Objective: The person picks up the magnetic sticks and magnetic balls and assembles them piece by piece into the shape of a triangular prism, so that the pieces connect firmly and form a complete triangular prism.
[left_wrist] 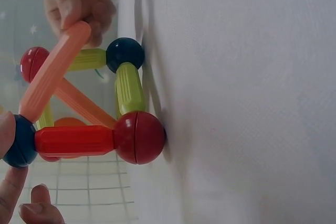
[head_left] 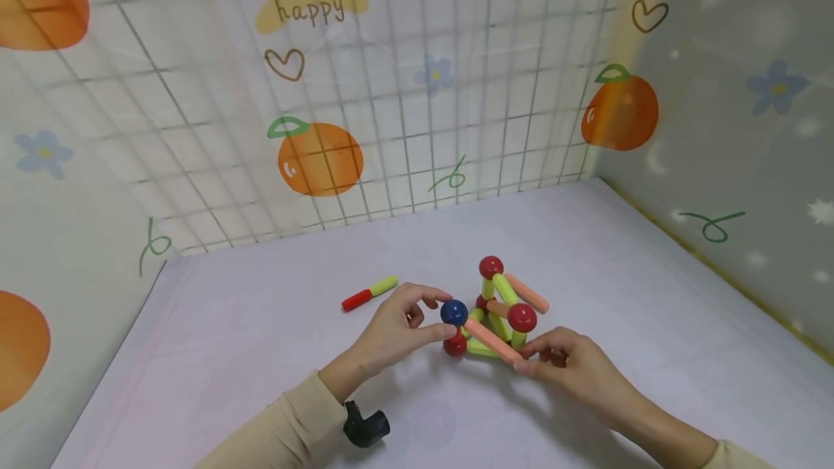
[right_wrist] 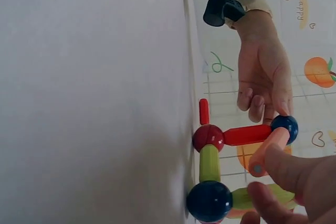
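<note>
A small frame of magnetic rods and balls stands on the table, with yellow-green rods [left_wrist: 130, 90] joining red and blue balls. At its near left corner, a red rod [left_wrist: 74, 140] rises from a red ball [left_wrist: 139, 137] to a blue ball [head_left: 454, 313]. Thumb and index finger of my left hand [head_left: 397, 320] pinch that upper blue ball. A salmon rod [head_left: 491, 341] slants from it toward the right, its other end pinched by my right hand [head_left: 576, 364]. The free tip of this rod shows in the right wrist view, above a lower blue ball [right_wrist: 209, 201].
Behind my left hand lie a loose red rod [head_left: 356, 300] and a yellow-green rod [head_left: 384, 285], end to end. Another salmon rod [head_left: 528, 293] is behind the frame on the right. Patterned curtains [head_left: 404, 93] border the table; a black device [head_left: 366, 425] is at my left wrist.
</note>
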A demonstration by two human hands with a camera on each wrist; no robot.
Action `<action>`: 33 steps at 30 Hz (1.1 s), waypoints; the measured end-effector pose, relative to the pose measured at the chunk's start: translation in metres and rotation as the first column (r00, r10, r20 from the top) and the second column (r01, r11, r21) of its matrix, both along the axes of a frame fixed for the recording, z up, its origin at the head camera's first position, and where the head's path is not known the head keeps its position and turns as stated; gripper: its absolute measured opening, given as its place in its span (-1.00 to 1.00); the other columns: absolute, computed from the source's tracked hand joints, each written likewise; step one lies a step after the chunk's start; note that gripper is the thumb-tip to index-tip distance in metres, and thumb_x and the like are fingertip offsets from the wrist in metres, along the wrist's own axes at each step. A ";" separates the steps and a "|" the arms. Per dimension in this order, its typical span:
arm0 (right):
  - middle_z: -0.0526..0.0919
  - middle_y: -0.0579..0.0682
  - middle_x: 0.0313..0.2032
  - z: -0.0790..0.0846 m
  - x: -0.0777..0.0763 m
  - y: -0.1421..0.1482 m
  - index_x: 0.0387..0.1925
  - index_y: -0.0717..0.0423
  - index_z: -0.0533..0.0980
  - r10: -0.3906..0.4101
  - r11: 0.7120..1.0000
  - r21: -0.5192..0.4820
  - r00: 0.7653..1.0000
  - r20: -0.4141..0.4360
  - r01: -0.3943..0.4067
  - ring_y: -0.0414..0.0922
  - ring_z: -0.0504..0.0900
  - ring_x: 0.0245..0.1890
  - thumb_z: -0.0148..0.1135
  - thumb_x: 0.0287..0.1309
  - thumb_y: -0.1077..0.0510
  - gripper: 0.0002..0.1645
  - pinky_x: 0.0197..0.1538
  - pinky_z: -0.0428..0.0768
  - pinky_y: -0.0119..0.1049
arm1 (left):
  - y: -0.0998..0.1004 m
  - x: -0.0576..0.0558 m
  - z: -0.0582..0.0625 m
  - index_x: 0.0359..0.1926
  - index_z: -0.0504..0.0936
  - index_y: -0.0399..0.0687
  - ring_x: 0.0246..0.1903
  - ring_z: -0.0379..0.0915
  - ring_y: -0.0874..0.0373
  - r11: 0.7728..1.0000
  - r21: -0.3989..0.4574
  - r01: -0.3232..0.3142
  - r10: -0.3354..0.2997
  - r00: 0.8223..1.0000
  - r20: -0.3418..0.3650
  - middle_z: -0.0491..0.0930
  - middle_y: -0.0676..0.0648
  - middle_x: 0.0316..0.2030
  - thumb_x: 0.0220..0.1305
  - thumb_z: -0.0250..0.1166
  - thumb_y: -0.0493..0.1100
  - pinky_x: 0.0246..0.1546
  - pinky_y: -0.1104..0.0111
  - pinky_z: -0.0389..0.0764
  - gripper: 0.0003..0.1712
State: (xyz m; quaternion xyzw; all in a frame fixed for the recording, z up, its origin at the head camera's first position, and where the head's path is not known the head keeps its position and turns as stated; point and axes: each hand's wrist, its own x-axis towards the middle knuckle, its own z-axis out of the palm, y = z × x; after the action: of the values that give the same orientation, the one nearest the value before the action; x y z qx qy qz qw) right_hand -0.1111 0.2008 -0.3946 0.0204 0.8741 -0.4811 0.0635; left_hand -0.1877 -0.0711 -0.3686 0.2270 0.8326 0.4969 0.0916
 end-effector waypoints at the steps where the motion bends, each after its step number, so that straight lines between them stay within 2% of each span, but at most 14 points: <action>1: 0.50 -0.03 -0.39 -0.001 -0.001 0.000 -0.20 0.00 0.68 -0.006 1.000 0.011 1.000 0.007 0.006 -0.17 0.37 -0.40 0.50 -0.03 -0.11 -0.61 -0.44 0.31 -0.41 | 0.000 0.000 0.000 0.08 0.63 0.24 -0.39 0.28 0.16 1.000 0.000 0.000 0.000 1.000 0.001 0.51 -0.19 -0.03 0.12 0.48 -0.01 -0.44 0.47 0.31 -0.54; 9: 0.49 -0.07 -0.45 -0.006 -0.007 -0.004 -0.22 0.09 0.49 -0.011 0.996 0.094 0.999 -0.035 0.014 -0.20 0.38 -0.47 0.53 -0.08 -0.13 -0.46 -0.47 0.33 -0.41 | -0.001 0.001 0.001 0.06 0.64 0.25 -0.39 0.27 0.16 1.000 0.004 -0.005 0.005 1.000 0.001 0.50 -0.18 -0.02 0.11 0.48 -0.01 -0.44 0.48 0.30 -0.55; 16: 0.45 -0.07 -0.47 -0.008 -0.012 -0.008 -0.26 0.12 0.42 0.002 0.992 0.127 0.998 -0.065 0.006 -0.19 0.38 -0.49 0.53 -0.08 -0.09 -0.45 -0.49 0.33 -0.42 | -0.002 0.002 0.000 0.06 0.64 0.25 -0.43 0.26 0.20 1.000 0.011 -0.002 0.002 1.000 -0.001 0.49 -0.15 -0.05 0.11 0.49 -0.02 -0.48 0.48 0.30 -0.55; 19: 0.44 -0.07 -0.48 -0.008 -0.013 -0.010 -0.27 0.11 0.41 0.005 0.988 0.151 0.997 -0.080 0.007 -0.19 0.38 -0.49 0.54 -0.08 -0.10 -0.45 -0.48 0.33 -0.41 | -0.002 0.002 0.000 0.06 0.64 0.26 -0.43 0.26 0.20 1.000 0.010 -0.005 0.005 1.000 -0.004 0.49 -0.12 -0.07 0.11 0.49 -0.02 -0.49 0.48 0.29 -0.55; 26: 0.44 -0.06 -0.46 -0.009 -0.017 -0.012 -0.11 0.10 0.46 0.021 0.986 0.169 0.993 -0.113 -0.001 -0.19 0.37 -0.49 0.53 -0.06 -0.07 -0.43 -0.50 0.33 -0.41 | -0.003 0.003 0.001 0.05 0.64 0.25 -0.43 0.25 0.19 1.000 0.014 -0.006 0.006 1.000 -0.006 0.48 -0.11 -0.09 0.11 0.49 -0.03 -0.48 0.48 0.29 -0.56; 33: 0.45 -0.06 -0.43 -0.006 -0.016 -0.011 -0.12 0.07 0.44 0.017 0.983 0.182 0.990 -0.142 0.009 -0.20 0.37 -0.49 0.53 -0.07 -0.07 -0.43 -0.49 0.33 -0.41 | -0.003 0.003 0.002 0.05 0.64 0.24 -0.43 0.26 0.20 1.000 0.011 -0.007 0.007 1.000 -0.006 0.48 0.00 -0.11 0.10 0.49 -0.03 -0.47 0.48 0.29 -0.56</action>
State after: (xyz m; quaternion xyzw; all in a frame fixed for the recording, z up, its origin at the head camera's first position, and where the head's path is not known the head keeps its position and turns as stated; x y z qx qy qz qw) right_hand -0.1268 0.1898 -0.4010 -0.0101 0.9167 -0.3994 -0.0005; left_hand -0.1842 -0.0746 -0.3669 0.2259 0.8309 0.5011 0.0861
